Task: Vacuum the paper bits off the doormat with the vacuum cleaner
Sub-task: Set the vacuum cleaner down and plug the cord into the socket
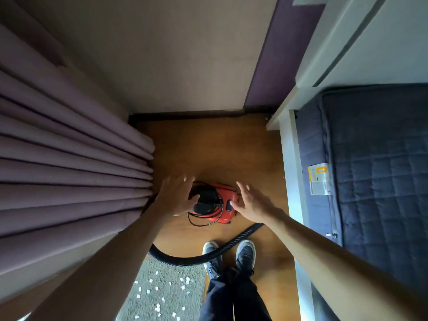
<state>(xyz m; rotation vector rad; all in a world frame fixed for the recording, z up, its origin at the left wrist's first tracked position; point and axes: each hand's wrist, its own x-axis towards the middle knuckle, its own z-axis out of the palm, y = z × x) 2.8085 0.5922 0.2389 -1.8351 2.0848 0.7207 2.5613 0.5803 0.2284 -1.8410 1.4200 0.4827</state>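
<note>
A small red vacuum cleaner (221, 206) with a black top and a coiled black cord sits on the wooden floor ahead of my feet. My left hand (177, 196) hovers open over its left side, fingers spread. My right hand (251, 202) hovers open at its right side, close to a black button. The ribbed black hose (208, 252) curves from the vacuum across my left shoe toward the lower left. The grey doormat (162, 295) lies at the bottom, left of my legs, strewn with several white paper bits (185, 281).
Pleated purple curtains (69, 170) hang along the left. A bed with a dark quilted mattress (382, 181) and white frame runs along the right. A wall with a dark skirting board (185, 113) closes the narrow floor strip ahead.
</note>
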